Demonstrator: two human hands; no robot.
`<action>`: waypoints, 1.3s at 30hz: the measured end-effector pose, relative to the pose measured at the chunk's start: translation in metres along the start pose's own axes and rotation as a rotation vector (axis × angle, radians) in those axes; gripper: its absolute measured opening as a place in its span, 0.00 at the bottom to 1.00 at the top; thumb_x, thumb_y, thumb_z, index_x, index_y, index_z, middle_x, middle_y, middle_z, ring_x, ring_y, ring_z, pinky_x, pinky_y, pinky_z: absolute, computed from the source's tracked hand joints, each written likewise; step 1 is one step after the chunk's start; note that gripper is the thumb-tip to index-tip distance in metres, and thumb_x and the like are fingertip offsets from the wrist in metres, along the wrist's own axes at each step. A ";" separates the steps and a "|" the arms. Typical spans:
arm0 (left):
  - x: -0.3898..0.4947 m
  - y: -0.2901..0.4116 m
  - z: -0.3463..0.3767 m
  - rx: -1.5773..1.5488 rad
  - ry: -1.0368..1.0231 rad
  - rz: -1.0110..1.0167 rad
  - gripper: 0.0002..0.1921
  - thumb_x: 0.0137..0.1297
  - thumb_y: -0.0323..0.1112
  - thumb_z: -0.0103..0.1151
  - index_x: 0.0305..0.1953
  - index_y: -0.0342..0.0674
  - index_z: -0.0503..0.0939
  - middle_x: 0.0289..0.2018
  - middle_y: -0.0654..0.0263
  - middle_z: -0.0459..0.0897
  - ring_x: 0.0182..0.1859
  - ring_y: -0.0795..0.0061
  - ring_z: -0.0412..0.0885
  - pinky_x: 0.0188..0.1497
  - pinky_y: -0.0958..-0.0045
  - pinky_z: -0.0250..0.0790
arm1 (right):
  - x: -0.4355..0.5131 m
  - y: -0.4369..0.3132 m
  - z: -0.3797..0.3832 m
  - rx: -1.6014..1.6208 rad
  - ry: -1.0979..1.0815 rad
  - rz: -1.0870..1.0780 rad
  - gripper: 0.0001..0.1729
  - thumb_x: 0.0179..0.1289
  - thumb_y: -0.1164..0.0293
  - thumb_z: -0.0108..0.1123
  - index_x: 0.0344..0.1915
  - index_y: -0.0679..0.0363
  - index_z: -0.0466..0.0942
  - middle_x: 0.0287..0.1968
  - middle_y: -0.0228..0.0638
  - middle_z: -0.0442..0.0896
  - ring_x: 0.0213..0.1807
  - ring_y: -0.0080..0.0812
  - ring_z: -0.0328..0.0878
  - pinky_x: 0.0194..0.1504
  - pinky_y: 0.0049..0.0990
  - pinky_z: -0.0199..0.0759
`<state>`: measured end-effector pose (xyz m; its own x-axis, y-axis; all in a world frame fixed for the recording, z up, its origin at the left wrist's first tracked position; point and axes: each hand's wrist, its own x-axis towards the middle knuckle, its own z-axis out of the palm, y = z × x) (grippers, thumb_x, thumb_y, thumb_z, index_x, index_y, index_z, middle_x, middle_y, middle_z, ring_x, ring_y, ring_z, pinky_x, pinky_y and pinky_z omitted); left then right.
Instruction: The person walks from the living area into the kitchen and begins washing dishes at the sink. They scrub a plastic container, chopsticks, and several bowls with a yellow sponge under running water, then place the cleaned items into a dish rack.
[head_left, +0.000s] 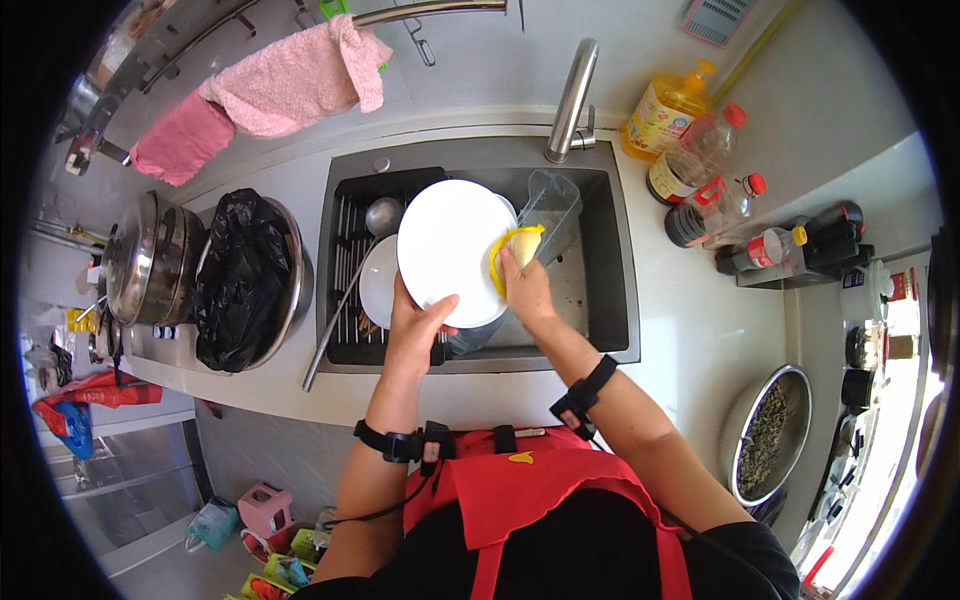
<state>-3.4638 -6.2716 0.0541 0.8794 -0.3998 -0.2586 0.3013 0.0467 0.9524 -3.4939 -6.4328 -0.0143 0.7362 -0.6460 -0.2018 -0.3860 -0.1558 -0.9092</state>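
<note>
Over the sink, my left hand (420, 324) holds a white plate (454, 251) by its lower left edge, with the thumb on its face. At the plate's right edge my right hand (527, 291) grips a pale yellow sponge (523, 244) with a bright yellow rim, pressed to the plate. Another white dish (379, 281) lies on the black drying rack (346, 330) at the left of the sink, beside a metal ladle (384, 217) with a long handle. A clear plastic container (551, 202) leans in the basin behind my right hand. Part of the basin is hidden under the plate.
The steel faucet (574, 101) rises behind the basin. A yellow pump bottle (664, 112) and several plastic bottles (694, 157) stand right of it. Left are a black plastic bag (244, 281) on a metal bowl and a steel pot (142, 259). A steel bowl (806, 420) sits at right.
</note>
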 end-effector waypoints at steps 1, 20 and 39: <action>0.000 -0.005 0.003 0.018 0.023 0.043 0.38 0.52 0.26 0.59 0.64 0.37 0.51 0.48 0.55 0.72 0.38 0.76 0.79 0.24 0.82 0.73 | -0.009 0.002 0.006 0.138 -0.015 0.047 0.24 0.66 0.58 0.51 0.48 0.70 0.72 0.38 0.51 0.80 0.41 0.43 0.79 0.38 0.33 0.73; -0.005 0.000 0.012 0.109 0.070 0.103 0.27 0.51 0.20 0.43 0.57 0.27 0.59 0.38 0.52 0.77 0.22 0.74 0.77 0.19 0.79 0.73 | -0.009 -0.004 0.011 0.551 0.045 0.093 0.23 0.69 0.58 0.45 0.47 0.70 0.73 0.35 0.47 0.79 0.40 0.37 0.76 0.41 0.32 0.69; -0.025 0.001 0.011 0.110 -0.088 -0.129 0.15 0.52 0.22 0.47 0.43 0.21 0.68 0.20 0.59 0.76 0.13 0.75 0.71 0.11 0.80 0.61 | 0.031 -0.054 -0.036 0.113 -0.097 -0.420 0.19 0.60 0.60 0.61 0.39 0.66 0.77 0.29 0.38 0.81 0.31 0.27 0.78 0.36 0.28 0.71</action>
<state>-3.4894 -6.2714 0.0636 0.7991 -0.4745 -0.3691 0.3632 -0.1081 0.9254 -3.4700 -6.4713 0.0410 0.8667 -0.4708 0.1649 0.0167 -0.3032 -0.9528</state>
